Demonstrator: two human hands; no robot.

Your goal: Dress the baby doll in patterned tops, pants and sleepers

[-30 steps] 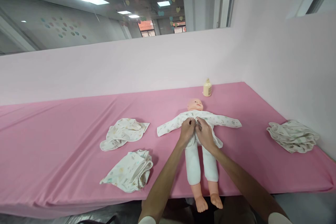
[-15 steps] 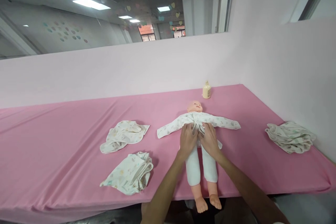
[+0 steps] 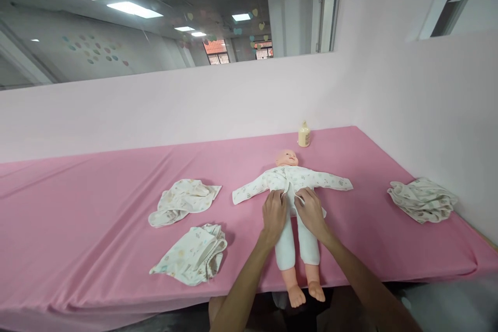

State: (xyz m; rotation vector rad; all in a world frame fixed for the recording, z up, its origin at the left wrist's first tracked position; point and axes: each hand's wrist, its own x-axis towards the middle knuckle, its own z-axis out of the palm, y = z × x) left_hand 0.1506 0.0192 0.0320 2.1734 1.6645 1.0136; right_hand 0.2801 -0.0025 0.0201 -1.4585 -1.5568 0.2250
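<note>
A baby doll (image 3: 287,157) lies on its back with its head toward the wall and its bare feet over the table's front edge. It wears a white printed baby shirt (image 3: 278,177), sleeves spread to both sides, closed near the neck and parted lower down. My left hand (image 3: 274,212) pinches the shirt's left front edge at the belly. On the other front edge, my right hand (image 3: 310,209) has its fingers closed. White cloth legs show below my hands, bare from the shins down.
Two crumpled printed cloths, one farther back (image 3: 184,201) and one nearer (image 3: 193,255), lie left of the doll. Another bundled cloth (image 3: 423,199) rests at the right by the wall. A pale yellow pump bottle (image 3: 304,135) stands behind the doll's head on the pink-covered table (image 3: 97,218).
My hands have moved slightly apart and toward me, drawing the shirt's front edges down and opening a gap between them. The view has shifted a little.
</note>
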